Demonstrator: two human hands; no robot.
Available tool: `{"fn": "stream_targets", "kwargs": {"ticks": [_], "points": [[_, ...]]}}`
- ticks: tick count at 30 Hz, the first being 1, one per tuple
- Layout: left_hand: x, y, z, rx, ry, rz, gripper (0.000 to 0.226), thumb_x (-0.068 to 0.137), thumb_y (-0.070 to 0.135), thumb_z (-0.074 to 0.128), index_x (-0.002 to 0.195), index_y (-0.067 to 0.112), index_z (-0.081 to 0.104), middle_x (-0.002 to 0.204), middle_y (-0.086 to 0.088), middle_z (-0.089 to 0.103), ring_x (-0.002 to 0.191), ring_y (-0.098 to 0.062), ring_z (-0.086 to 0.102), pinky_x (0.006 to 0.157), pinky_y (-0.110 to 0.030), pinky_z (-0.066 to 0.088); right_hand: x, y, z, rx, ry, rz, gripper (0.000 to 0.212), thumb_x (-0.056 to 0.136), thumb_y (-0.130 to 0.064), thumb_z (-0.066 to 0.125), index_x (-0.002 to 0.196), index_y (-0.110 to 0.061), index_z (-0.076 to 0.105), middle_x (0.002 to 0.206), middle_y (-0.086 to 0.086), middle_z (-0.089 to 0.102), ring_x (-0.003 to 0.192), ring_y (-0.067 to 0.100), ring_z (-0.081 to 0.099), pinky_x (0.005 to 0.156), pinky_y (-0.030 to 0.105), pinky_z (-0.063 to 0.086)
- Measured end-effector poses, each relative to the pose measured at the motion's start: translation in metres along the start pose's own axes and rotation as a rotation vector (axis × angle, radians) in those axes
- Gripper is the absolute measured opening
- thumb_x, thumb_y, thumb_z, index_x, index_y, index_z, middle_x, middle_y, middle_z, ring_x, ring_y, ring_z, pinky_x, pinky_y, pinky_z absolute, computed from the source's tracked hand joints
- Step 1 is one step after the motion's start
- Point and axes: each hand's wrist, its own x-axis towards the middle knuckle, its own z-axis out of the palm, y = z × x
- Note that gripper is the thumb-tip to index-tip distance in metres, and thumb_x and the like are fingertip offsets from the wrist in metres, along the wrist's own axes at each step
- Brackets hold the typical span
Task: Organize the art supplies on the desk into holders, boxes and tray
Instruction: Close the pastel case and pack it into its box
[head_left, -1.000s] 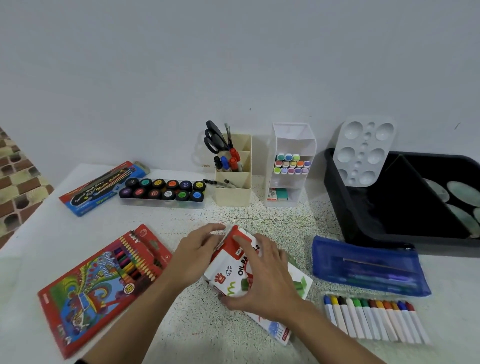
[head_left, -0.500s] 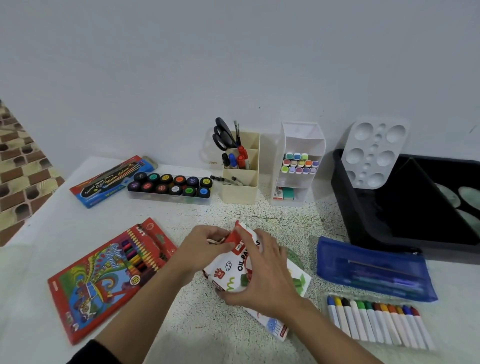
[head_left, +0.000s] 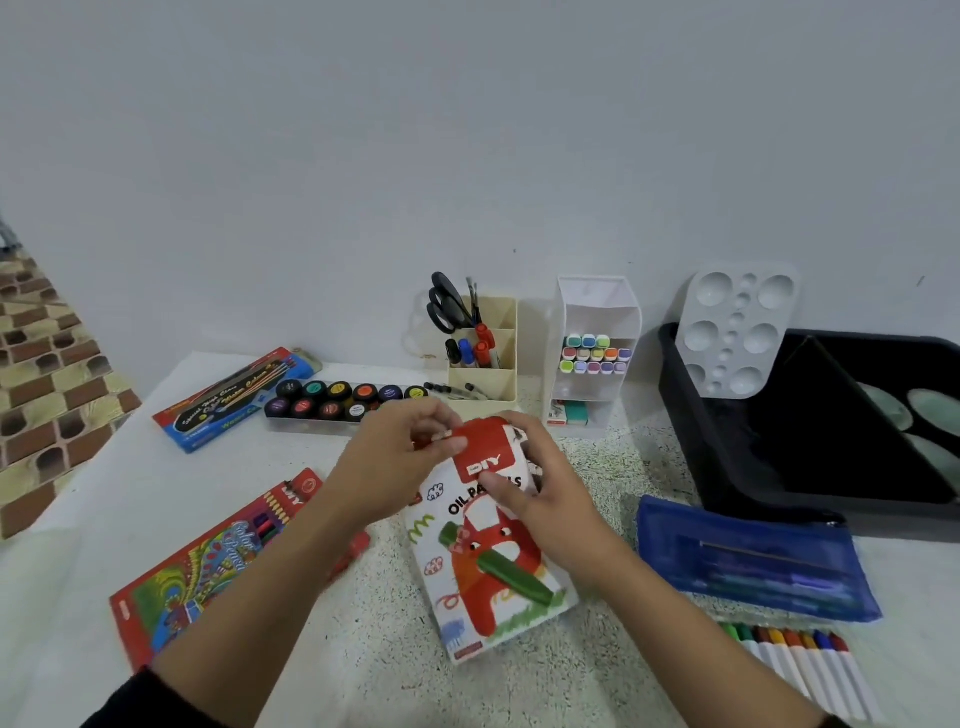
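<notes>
Hands grip the pastel box (head_left: 488, 551) mid-table: left hand (head_left: 395, 462) pinches its red flap, right hand (head_left: 550, 499) clasps its top; pencil box (head_left: 218, 561) near the left edge, blue pouch (head_left: 753, 561) toward the right edge.

2 bare forearms reach in from the bottom edge. the left hand (head_left: 395, 462) and right hand (head_left: 550, 499) wear no gloves or rings. a dark sleeve (head_left: 130, 699) covers the left arm above the forearm; a dark band (head_left: 836, 721) edges the right wrist.

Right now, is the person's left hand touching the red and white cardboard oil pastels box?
Touching. The head view shows the left hand pinching the red top flap of the oil pastels box.
</notes>
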Motion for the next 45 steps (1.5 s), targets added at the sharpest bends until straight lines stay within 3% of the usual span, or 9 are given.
{"fn": "stream_targets", "kwargs": {"ticks": [5,11,14,18,22,29,34,39,45], "points": [[0.000,0.027,-0.021,0.171,0.113,0.258,0.009,0.089,0.027,0.074,0.097,0.024,0.072,0.092,0.013,0.073,0.080,0.000,0.071,0.065,-0.025,0.061,0.004,-0.016,0.010,0.144,0.074,-0.136,0.039,0.094,-0.012,0.067,0.126,-0.029,0.052,0.107,-0.006,0.070,0.090,0.029,0.075,0.072,0.050,0.062],[-0.016,-0.004,-0.014,0.436,0.223,0.406,0.029,0.089,0.058,0.061,0.100,0.034,0.073,0.099,0.026,0.066,0.101,-0.005,0.054,0.090,-0.043,0.046,0.004,-0.005,0.002,0.150,0.109,-0.122,0.030,0.091,-0.011,0.070,0.109,-0.025,0.052,0.112,-0.006,0.069,0.100,0.027,0.072,0.072,0.045,0.062],[-0.024,-0.024,-0.007,0.361,0.265,0.330,0.038,0.090,0.066,0.046,0.108,0.041,0.067,0.114,0.032,0.058,0.115,0.001,0.046,0.099,-0.047,0.041,0.004,-0.004,-0.010,0.145,0.140,-0.105,0.030,0.087,-0.005,0.073,0.100,-0.026,0.056,0.111,-0.002,0.070,0.104,0.025,0.071,0.068,0.041,0.062],[-0.023,-0.023,-0.002,0.261,0.262,0.332,0.043,0.094,0.063,0.047,0.118,0.034,0.069,0.115,0.034,0.055,0.112,0.003,0.052,0.085,-0.036,0.055,0.004,-0.010,-0.020,0.132,0.120,-0.096,0.029,0.083,0.006,0.073,0.101,-0.006,0.054,0.108,0.006,0.068,0.099,0.019,0.072,0.066,0.036,0.062],[-0.024,-0.018,-0.003,0.246,0.293,0.397,0.033,0.093,0.057,0.058,0.101,0.029,0.075,0.102,0.024,0.063,0.103,-0.008,0.058,0.076,-0.035,0.055,0.001,-0.016,-0.025,0.081,0.135,-0.161,0.027,0.079,-0.013,0.079,0.093,0.000,0.060,0.094,0.008,0.072,0.087,0.019,0.073,0.064,0.030,0.060],[-0.031,-0.022,0.000,0.017,0.230,0.354,0.030,0.079,0.047,0.071,0.090,0.020,0.077,0.110,0.018,0.062,0.110,-0.004,0.060,0.070,-0.021,0.059,-0.009,-0.010,-0.035,-0.009,0.115,-0.182,0.033,0.081,-0.032,0.075,0.094,-0.002,0.074,0.096,0.012,0.075,0.091,0.032,0.072,0.080,0.053,0.060],[-0.032,-0.028,-0.001,0.155,0.184,0.441,0.028,0.084,0.043,0.066,0.098,0.021,0.077,0.107,0.022,0.068,0.103,0.004,0.062,0.074,-0.010,0.054,-0.013,-0.003,-0.032,-0.009,0.096,-0.184,0.032,0.077,-0.048,0.080,0.088,-0.020,0.072,0.097,0.011,0.074,0.092,0.040,0.070,0.077,0.063,0.057],[-0.033,-0.018,-0.001,-0.036,0.169,0.324,0.019,0.089,0.040,0.061,0.097,0.028,0.073,0.103,0.022,0.069,0.099,0.002,0.066,0.068,-0.012,0.054,-0.011,-0.011,-0.030,0.036,0.096,-0.174,0.032,0.090,-0.033,0.065,0.098,-0.002,0.070,0.097,0.013,0.073,0.091,0.026,0.073,0.077,0.039,0.061],[-0.031,-0.013,0.004,-0.133,0.207,0.228,0.018,0.090,0.032,0.065,0.108,0.032,0.066,0.101,0.012,0.070,0.092,0.001,0.070,0.059,-0.023,0.060,-0.009,-0.014,-0.023,0.009,0.169,-0.182,0.009,0.095,-0.021,0.066,0.103,-0.019,0.069,0.098,-0.001,0.074,0.090,0.018,0.074,0.069,0.035,0.062]]}}
